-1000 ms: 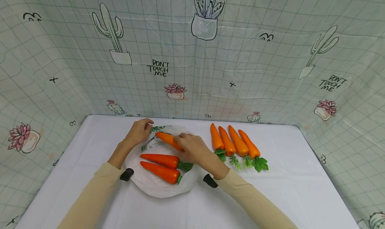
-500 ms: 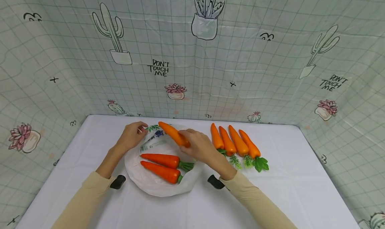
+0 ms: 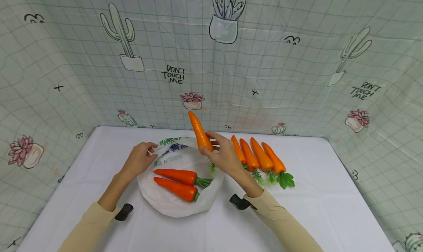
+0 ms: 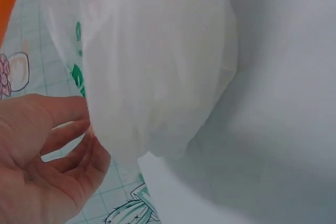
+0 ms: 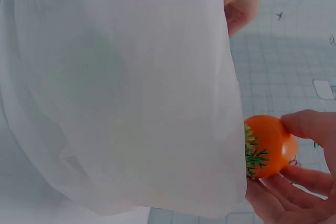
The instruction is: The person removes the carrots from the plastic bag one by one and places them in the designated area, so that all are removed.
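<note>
My right hand [image 3: 228, 154] grips an orange carrot [image 3: 198, 129] by its thick end, the tip pointing up and away above the bag's right side. In the right wrist view, thumb and fingers lie around the carrot's rounded top [image 5: 278, 145], with feathery green leaves [image 5: 254, 156] beside the bag. A white plastic bag [image 3: 175, 209] lies spread open, printed green and blue inside. At its far left edge, my left hand [image 3: 137, 158] pinches the rim; the left wrist view shows thumb and fingers [image 4: 68, 111] at the plastic. Two redder carrots [image 3: 176, 175] lie in the bag.
Several orange carrots [image 3: 261, 156] with green tops lie in a row right of the bag, tips away. A white cloth covers the table [image 3: 314, 208]. Behind it hangs a grid-patterned cloth [image 3: 257, 61] with cactus prints; more of it hangs at both sides.
The right hand has lifted the orange carrot up from within the bag and tilted its tip more upright. The left hand has shifted left and slightly nearer, drawing the bag's rim wider.
</note>
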A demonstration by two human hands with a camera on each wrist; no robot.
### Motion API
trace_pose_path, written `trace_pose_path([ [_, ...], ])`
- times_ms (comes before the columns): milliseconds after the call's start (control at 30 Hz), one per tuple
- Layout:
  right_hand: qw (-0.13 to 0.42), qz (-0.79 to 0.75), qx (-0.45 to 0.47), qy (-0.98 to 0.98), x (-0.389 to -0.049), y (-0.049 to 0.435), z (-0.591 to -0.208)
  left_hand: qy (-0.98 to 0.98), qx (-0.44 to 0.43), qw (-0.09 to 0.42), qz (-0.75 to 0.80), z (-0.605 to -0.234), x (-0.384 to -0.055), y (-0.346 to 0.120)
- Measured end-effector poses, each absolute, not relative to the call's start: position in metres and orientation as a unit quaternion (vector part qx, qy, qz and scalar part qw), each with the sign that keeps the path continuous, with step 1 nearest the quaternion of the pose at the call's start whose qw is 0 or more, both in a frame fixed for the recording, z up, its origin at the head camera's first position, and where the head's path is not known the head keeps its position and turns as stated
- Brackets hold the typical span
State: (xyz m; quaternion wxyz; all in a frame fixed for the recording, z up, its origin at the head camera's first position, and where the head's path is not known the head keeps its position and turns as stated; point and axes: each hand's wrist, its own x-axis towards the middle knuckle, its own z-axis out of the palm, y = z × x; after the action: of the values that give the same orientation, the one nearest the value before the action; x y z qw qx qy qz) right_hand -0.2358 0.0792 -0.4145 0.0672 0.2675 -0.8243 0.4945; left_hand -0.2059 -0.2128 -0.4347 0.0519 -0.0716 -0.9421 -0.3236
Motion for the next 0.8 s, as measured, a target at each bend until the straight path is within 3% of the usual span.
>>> trace_pose_path([
  [333, 0.068, 0.601, 0.169, -0.779, -0.236, 0.09, -0.409, -0.943, -0.041, 0.047, -0.326, -0.441, -0.196, -0.213],
  [800, 0.008, 0.666, 0.095, -0.74, -0.237, 0.124, -0.404, -0.94, -0.023, 0.046, -0.338, -0.451, -0.19, -0.214],
])
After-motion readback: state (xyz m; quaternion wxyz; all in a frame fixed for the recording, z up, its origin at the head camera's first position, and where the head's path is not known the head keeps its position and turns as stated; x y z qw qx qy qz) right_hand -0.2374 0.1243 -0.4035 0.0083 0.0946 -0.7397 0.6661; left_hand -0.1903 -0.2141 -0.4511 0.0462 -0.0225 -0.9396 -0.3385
